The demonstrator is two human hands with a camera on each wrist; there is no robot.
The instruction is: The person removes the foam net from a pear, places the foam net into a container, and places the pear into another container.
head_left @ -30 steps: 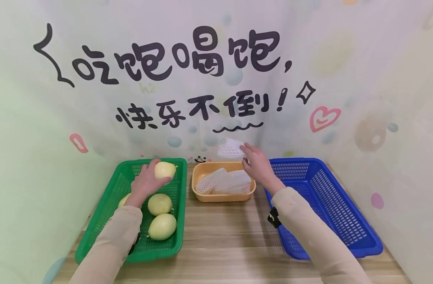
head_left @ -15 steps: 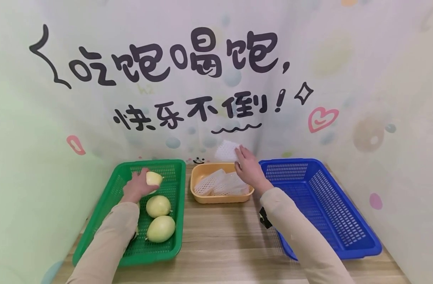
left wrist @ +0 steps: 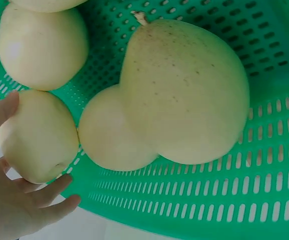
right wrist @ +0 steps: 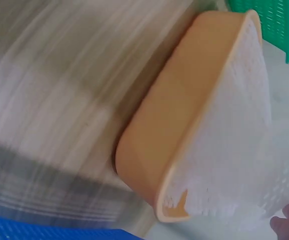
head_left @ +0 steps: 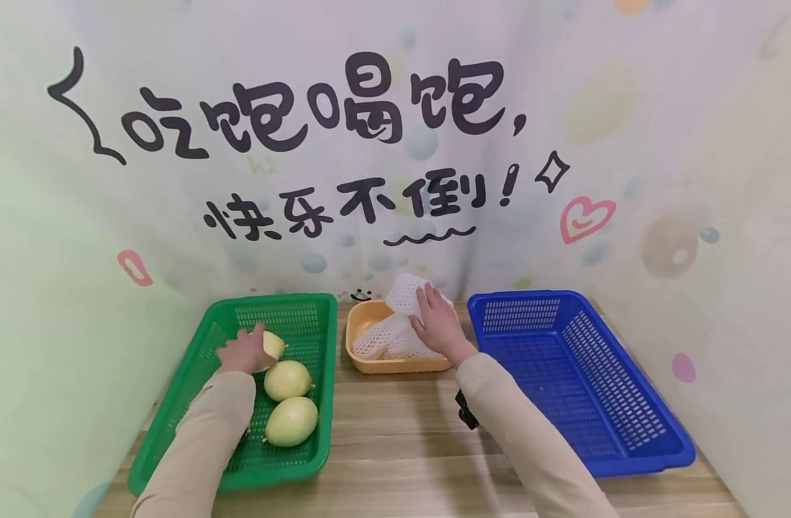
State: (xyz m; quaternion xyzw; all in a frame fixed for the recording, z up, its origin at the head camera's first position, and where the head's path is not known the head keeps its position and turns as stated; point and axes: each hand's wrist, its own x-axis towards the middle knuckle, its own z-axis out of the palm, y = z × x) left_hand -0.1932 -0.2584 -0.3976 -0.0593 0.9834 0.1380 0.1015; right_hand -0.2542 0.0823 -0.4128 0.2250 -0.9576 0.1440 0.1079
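My left hand (head_left: 242, 350) is inside the green basket (head_left: 328, 403), its fingers spread beside a pale yellow pear (left wrist: 38, 135). The left wrist view shows the thumb touching one side of that pear and the fingers loosely along the other. Two more pears lie nearer in the head view, a middle pear (head_left: 288, 381) and a front pear (head_left: 291, 421). A large pear with a stem (left wrist: 184, 92) fills the left wrist view. My right hand (head_left: 440, 325) pinches a white foam fruit net (head_left: 404, 293) over the orange bin (head_left: 395, 366), where other foam nets (head_left: 377, 338) lie.
A blue basket (head_left: 635, 464) stands on the right, beside the right forearm. The wood-grain table (head_left: 382, 439) shows between the baskets. Close behind the bins hangs a printed backdrop (head_left: 369, 158).
My left hand has lowered its pear into the green basket, and its fingers have loosened and spread. My right hand has brought the foam net left and down over the orange bin.
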